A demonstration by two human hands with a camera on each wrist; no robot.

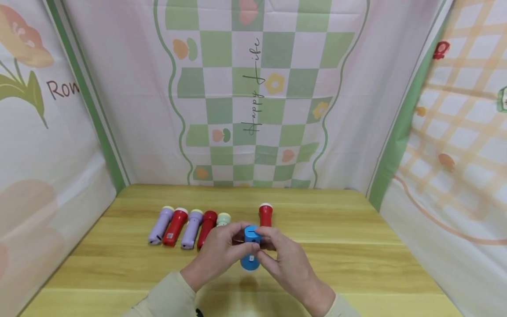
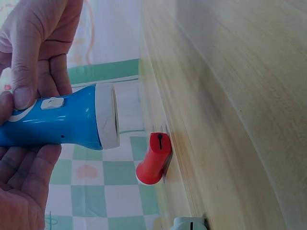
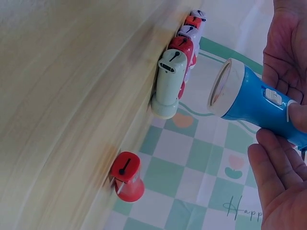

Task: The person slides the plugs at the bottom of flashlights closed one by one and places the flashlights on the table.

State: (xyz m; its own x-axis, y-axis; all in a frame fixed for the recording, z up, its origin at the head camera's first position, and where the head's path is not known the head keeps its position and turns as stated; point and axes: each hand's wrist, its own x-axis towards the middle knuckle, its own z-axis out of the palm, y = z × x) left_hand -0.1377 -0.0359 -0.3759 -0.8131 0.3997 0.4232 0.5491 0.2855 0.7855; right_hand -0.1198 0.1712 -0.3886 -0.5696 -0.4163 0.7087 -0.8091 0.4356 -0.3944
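Observation:
A blue flashlight with a white-rimmed lens end is held above the table, lens end down and slotted tail end up. My left hand grips it from the left, thumb and fingers around the body. From the other side my right hand holds it near the tail, thumb and fingertips against it. In the left wrist view a thumb lies close to the white switch on the blue body. Just beyond the hands a red flashlight lies on the table, and two metal prongs stick out at its tail.
To the left, a row of flashlights lies side by side on the wooden table: purple, red, purple, red, and pale green. Patterned cloth hangs around the back and sides.

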